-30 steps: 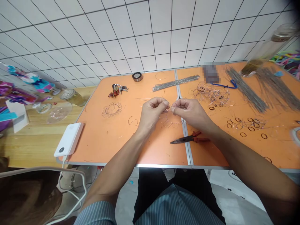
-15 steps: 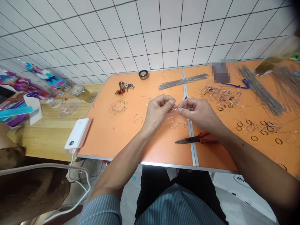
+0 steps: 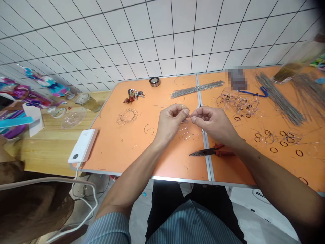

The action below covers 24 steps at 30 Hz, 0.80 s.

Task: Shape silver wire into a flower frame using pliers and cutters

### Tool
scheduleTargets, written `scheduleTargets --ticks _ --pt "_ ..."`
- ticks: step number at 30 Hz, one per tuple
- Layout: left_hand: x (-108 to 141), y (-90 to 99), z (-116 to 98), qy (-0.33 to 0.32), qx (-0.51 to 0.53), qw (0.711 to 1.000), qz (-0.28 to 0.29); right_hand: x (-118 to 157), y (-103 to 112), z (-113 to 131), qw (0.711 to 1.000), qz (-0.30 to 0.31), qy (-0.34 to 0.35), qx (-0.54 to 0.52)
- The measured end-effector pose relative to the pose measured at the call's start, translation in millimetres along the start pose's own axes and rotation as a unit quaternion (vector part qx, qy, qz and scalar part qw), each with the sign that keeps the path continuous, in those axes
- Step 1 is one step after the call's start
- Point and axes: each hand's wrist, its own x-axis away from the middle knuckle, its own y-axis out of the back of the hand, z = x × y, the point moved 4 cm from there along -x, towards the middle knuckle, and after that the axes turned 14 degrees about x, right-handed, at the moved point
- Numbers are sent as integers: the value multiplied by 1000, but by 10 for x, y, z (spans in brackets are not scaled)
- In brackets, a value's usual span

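Between fingertips: left hand (image 3: 187,113) and right hand (image 3: 192,117) each pinch narrowly at a fine wire piece (image 3: 191,129), its looped part just above the orange table (image 3: 167,162).
Nearer the person: pliers (image 3: 203,152) across the seam.
Left: looped wire ring (image 3: 127,116).
Farther: wire bundle (image 3: 197,89).

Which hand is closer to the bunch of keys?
Left. The left hand is right of the keys and nearer the person; the right hand is farther right.
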Motion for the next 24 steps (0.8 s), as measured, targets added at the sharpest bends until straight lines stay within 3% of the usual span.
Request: scheduleTargets --ticks 6,24 --pt "-6 3 15 -1 14 1000 2 16 -16 1 999 -21 23 28" --pt "-12 -1 9 -18 43 999 7 -10 -13 39 996 37 -20 -72"
